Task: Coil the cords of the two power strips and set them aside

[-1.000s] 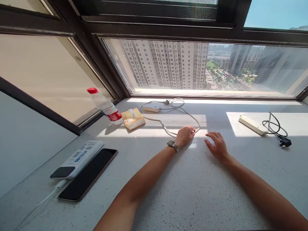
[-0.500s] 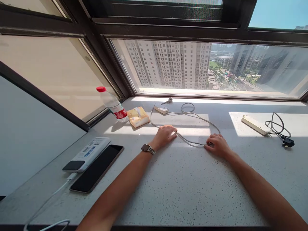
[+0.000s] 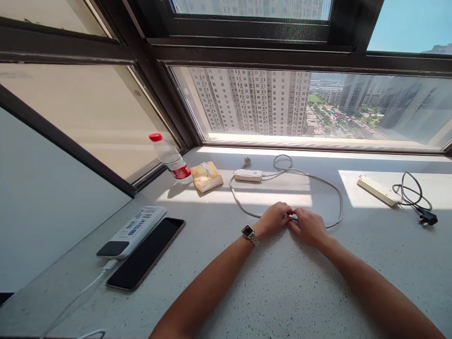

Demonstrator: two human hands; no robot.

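My left hand (image 3: 274,217), with a metal watch on its wrist, and my right hand (image 3: 310,227) meet on the speckled white sill, both pinching the same white cable (image 3: 332,186). The cable loops out right of my hands, curls back to the far window edge and runs to a small white power strip (image 3: 248,175). Another stretch of it runs from the strip's left end round to my left hand.
A clear water bottle (image 3: 171,158) with a red cap and a yellow tissue pack (image 3: 206,176) sit at the far left. A remote-like white box (image 3: 132,231) and a dark phone (image 3: 146,252) lie near left. A cream power strip (image 3: 377,190) with black cord (image 3: 416,200) lies right.
My two hands have come together at the middle of the cable; before, they held it apart. The cable's loop has shifted right and the white power strip has slid nearer.
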